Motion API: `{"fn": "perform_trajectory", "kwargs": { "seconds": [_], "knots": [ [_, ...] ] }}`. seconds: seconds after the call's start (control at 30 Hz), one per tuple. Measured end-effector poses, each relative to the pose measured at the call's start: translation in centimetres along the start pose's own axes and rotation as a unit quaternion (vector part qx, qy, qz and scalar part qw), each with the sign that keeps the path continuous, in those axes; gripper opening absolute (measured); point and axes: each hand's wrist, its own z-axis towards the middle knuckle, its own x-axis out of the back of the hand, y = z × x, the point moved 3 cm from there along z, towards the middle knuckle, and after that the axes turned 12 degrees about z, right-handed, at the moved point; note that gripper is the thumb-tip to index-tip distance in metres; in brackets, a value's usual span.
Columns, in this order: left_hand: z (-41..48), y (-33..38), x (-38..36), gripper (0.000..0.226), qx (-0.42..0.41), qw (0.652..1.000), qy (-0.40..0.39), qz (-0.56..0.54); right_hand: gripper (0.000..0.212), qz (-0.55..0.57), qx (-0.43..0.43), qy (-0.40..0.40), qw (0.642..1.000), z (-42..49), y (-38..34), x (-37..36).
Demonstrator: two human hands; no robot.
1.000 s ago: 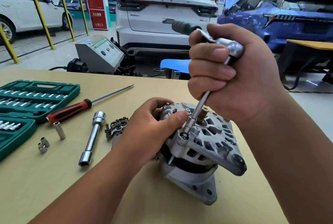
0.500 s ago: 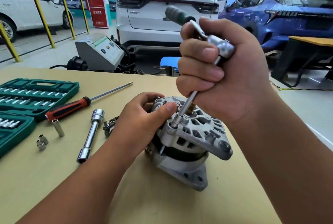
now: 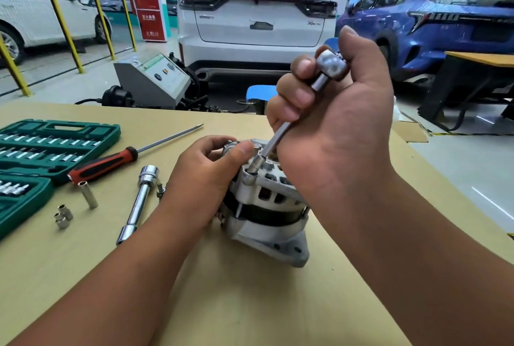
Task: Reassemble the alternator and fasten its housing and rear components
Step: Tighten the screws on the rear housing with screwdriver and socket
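On the far left of the tan table (image 3: 250,304) we see an open green plastic socket case (image 3: 55,145). Just beside it lie a few small loose steel sockets (image 3: 64,216) and a red-and-black-handled screwdriver (image 3: 103,166). A long chrome tube wrench (image 3: 137,203) lies next, near the left forearm.

The left hand (image 3: 205,178) has its fingers curled over the upper edge of the grey cast-aluminium alternator (image 3: 267,223), with the thumb pressed near the bolt ear, steadying it. The alternator stands at mid-table, its rear face tilted up.

A small chrome socket (image 3: 253,165) sits on a housing bolt at the rim. From it a thin steel driver shaft (image 3: 274,141) rises at a slant into the right hand (image 3: 333,134), whose fingers are wrapped tight around the shaft and the rounded chrome tool head.

We judge the two housing halves to be already mated and one through-bolt to be under the tool. The remaining bolts are hidden by the hands. No rear cover shows on the alternator, so the rear components look left to fit.
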Motion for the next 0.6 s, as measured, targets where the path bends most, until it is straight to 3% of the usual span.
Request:
{"fn": "perform_trajectory", "kwargs": {
  "seconds": [0.17, 0.43, 0.6],
  "knots": [
    [0.0, -0.5, -0.1, 0.065, 0.003, 0.999, 0.039, 0.013, 0.029, -0.043, -0.064, -0.038, 0.996, 1.1, 0.2, 0.6],
    [0.4, -0.6, 0.1, 0.064, 0.000, 0.999, 0.042, 0.034, 0.064, -0.075, -0.208, -0.173, 0.960, 2.5, 0.0, 1.2],
    [0.2, -0.6, 0.1, 0.065, -0.007, 0.999, 0.017, 0.035, 0.051, -0.064, -0.202, -0.281, 0.936, 2.4, -0.2, 1.1]
  ]
}}
